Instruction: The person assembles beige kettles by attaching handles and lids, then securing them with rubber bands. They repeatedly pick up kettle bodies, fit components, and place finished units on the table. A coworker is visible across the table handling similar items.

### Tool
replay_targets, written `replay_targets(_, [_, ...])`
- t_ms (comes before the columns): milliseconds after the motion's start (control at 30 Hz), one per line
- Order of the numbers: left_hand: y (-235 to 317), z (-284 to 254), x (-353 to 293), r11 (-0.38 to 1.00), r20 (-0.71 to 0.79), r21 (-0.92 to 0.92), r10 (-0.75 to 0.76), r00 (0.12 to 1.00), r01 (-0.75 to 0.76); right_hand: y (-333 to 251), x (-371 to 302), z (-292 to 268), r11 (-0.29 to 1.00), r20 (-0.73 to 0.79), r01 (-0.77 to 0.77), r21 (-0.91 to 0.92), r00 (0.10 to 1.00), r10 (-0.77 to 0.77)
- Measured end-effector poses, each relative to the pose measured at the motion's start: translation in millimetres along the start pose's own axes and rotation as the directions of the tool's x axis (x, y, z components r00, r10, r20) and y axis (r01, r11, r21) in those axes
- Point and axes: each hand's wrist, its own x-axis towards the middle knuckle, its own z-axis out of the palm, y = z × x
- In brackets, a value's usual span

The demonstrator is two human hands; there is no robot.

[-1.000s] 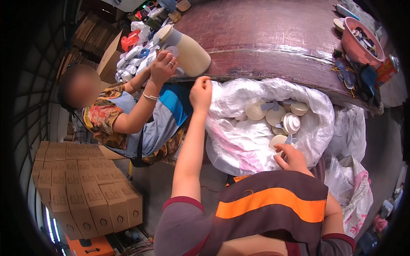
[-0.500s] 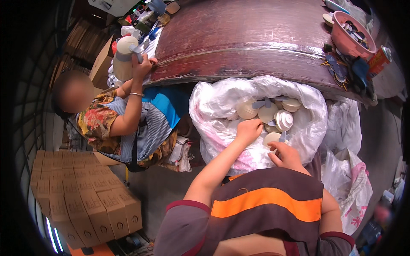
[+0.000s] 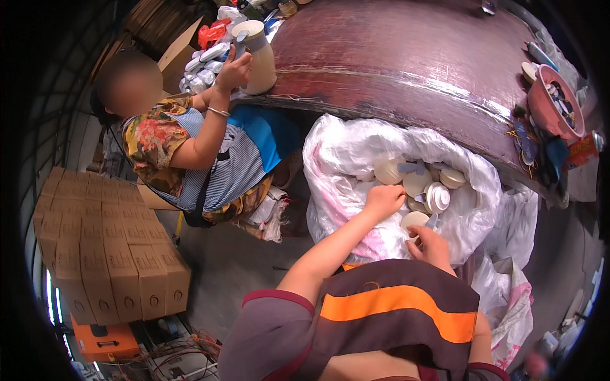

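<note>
A large clear plastic bag [image 3: 330, 165] stands before me with its mouth spread. Several round cream jug lids [image 3: 388, 171] with grey levers [image 3: 412, 167] lie inside. One white lid [image 3: 437, 198] is turned so its ringed side shows. Over the bag's near left part, my left hand [image 3: 384, 202] rests by the lids with its fingers curled together; whatever they hold is hidden. My right hand [image 3: 432, 246] is at the near side, thumb and fingers apart, close to a cream lid [image 3: 415, 220] with a grey lever. Whether it touches that lid I cannot tell.
A dark red table [image 3: 381, 57] spans the far side. On my left, a seated co-worker [image 3: 190, 140] handles a cream jug [image 3: 260, 66] at its edge. Stacked cartons [image 3: 114, 247] stand lower left. A pink basin [image 3: 551, 105] sits far right, and another plastic bag [image 3: 502, 298] is near right.
The view has turned, so the scene sits further right in the picture. The co-worker's jug now stands upright at the table edge. My hands keep almost the same places over the bag.
</note>
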Motion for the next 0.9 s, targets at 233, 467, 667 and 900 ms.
replay_targets(233, [-2.3, 1.7, 0.3, 1.000, 0.004, -0.016, -0.005, 1.000, 0.005, 0.4, 3.0, 1.6, 1.000, 0.009, -0.011, -0.018, 1.000, 0.011])
replay_targets(467, [-1.1, 0.3, -0.7, 0.999, -0.040, -0.043, 0.006, 0.999, -0.008, -2.3, 6.3, 1.8, 0.998, 0.005, 0.019, -0.055, 1.000, -0.019])
replay_targets(667, [-2.9, 3.4, -0.9, 1.000, -0.037, -0.013, 0.004, 0.999, -0.004, 2.3, 6.3, 4.1, 0.997, 0.011, 0.019, -0.072, 1.000, -0.019])
replay_targets(900, [-5.1, 5.4, -0.6, 1.000, -0.033, 0.005, 0.013, 0.999, -0.013, -1.6, 5.6, 2.2, 0.999, 0.017, -0.011, -0.052, 1.000, 0.011])
